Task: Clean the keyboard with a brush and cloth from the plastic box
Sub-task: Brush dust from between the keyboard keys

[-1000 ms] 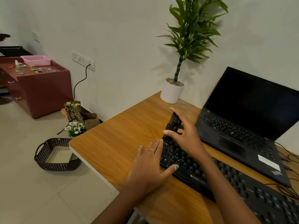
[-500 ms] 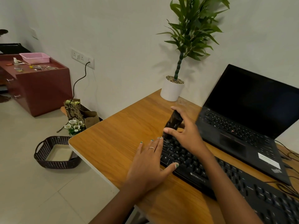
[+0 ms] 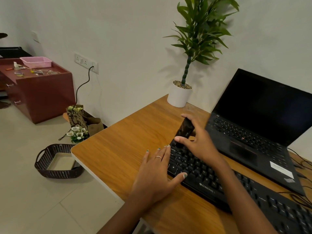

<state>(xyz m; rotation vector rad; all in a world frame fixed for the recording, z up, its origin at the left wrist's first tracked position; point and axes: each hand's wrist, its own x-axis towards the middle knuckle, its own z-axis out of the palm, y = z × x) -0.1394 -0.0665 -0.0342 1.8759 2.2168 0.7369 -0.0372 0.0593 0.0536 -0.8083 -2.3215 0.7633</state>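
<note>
A black keyboard (image 3: 239, 191) lies across the wooden desk (image 3: 121, 149). My right hand (image 3: 199, 142) grips a black brush (image 3: 184, 130) between thumb and fingers, its lower end on the keyboard's far left corner. My left hand (image 3: 155, 174) lies flat with straight fingers on the desk, its thumb resting on the keyboard's front edge and its fingertips at the left end. The pink plastic box (image 3: 36, 62) stands far off on a red cabinet (image 3: 38, 92). No cloth shows.
An open black laptop (image 3: 263, 125) stands behind the keyboard, cables (image 3: 302, 166) trailing at its right. A potted plant in a white pot (image 3: 179, 97) sits at the desk's back corner. On the floor are a dark woven basket (image 3: 57, 162) and a paper bag with flowers (image 3: 81, 122).
The brush in my right hand has shifted slightly over the keyboard's left corner. My left hand has stayed flat in the same place.
</note>
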